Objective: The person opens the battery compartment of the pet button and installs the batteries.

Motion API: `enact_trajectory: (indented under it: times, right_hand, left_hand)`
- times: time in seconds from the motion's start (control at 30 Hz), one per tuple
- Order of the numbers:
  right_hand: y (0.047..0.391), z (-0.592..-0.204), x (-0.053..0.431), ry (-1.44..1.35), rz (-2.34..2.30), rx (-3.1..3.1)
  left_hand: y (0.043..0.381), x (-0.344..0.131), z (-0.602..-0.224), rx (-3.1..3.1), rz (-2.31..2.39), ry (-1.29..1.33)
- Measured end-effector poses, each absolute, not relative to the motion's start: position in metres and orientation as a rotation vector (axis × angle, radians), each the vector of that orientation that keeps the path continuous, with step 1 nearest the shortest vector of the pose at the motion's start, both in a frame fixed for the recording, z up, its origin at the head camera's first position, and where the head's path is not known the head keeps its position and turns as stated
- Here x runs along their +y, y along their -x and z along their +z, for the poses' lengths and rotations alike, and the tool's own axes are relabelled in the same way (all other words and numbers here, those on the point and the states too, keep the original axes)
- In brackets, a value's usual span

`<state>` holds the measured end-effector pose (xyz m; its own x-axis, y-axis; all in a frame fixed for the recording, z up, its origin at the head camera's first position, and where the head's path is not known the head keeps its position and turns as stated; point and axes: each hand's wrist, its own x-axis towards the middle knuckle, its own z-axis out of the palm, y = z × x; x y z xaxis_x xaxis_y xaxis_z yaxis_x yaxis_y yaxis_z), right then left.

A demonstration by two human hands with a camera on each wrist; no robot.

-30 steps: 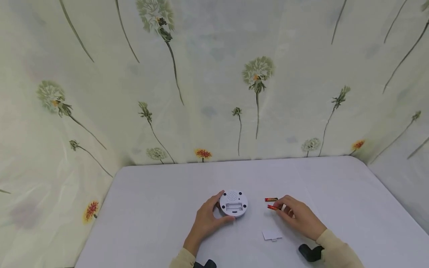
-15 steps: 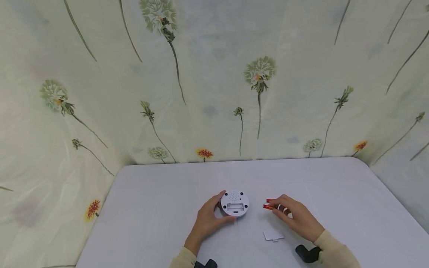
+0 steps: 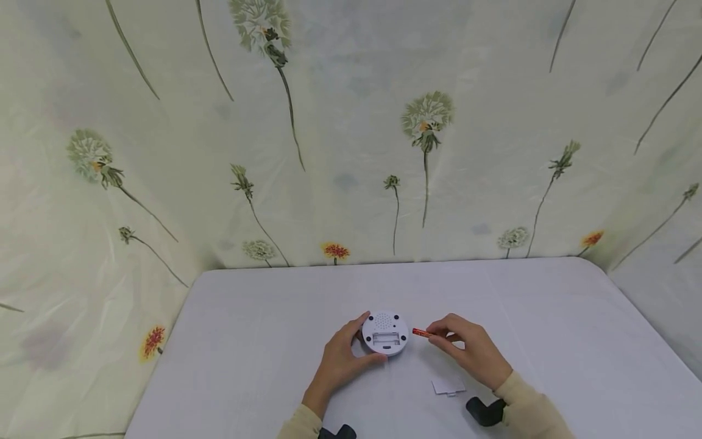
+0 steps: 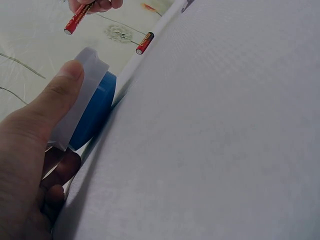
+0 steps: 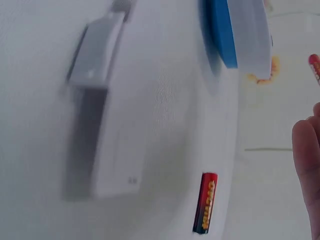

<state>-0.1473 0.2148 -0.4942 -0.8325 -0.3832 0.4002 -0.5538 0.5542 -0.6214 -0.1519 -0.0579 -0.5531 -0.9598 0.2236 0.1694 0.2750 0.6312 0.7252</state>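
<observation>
My left hand (image 3: pixel 341 361) grips a round white device (image 3: pixel 385 318), thumb at its near side and fingers at the far left. The device lies with its uncovered battery compartment facing up; the left wrist view shows a blue part (image 4: pixel 95 112) under its pale rim. Just right of the device, my right hand (image 3: pixel 466 342) pinches a small red battery (image 3: pixel 420 332) between thumb and fingers, its free end pointing at the device. A second red and black battery (image 5: pixel 205 202) lies on the table, hidden behind my right hand in the head view.
A thin white cover with a small tab (image 3: pixel 448 386) lies on the white-clothed table (image 3: pixel 274 317), nearer me than the right hand. Black wrist mounts (image 3: pixel 485 412) sit below both hands. A flower-printed curtain (image 3: pixel 351 134) rises behind the table's far edge.
My right hand has carried the pinched battery leftward from beside the other battery to near the device's right edge. My left hand keeps its hold on the device.
</observation>
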Motion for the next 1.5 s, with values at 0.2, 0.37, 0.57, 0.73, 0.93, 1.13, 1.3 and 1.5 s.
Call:
enact_trajectory:
  times: [0.2,0.37,0.57,0.73,0.93,1.13,1.3,1.5]
  right_hand:
    - [0.149,-0.492,0.202,-0.785,1.15,-2.588]
    - [0.151,-0.49,0.194,-0.775,1.143,-2.621]
    - [0.152,-0.494,0.186,-0.779,1.162,-2.648]
    - [0.154,-0.493,0.179,-0.793,1.127,-2.65]
    - [0.155,-0.492,0.171,-0.794,1.025,-2.672]
    - [0.153,-0.492,0.169,-0.774,0.987,-2.691]
    - [0.157,-0.489,0.173,-0.757,1.055,-2.612]
    - [0.156,-0.493,0.173,-0.766,1.071,-2.662]
  left_hand:
    - [0.153,-0.058,-0.552,-2.824,-1.274,0.397]
    - [0.153,-0.059,-0.551,-2.817,-1.274,0.41]
    - [0.153,-0.06,-0.554,-2.809,-1.262,0.413]
    - [0.153,-0.06,-0.554,-2.802,-1.26,0.408]
    - [0.153,-0.059,-0.552,-2.797,-1.283,0.403]
    - [0.15,-0.056,-0.554,-2.808,-1.294,0.398]
    - [0.153,-0.055,-0.554,-2.765,-1.263,0.435]
    - [0.153,-0.057,-0.554,-2.786,-1.265,0.413]
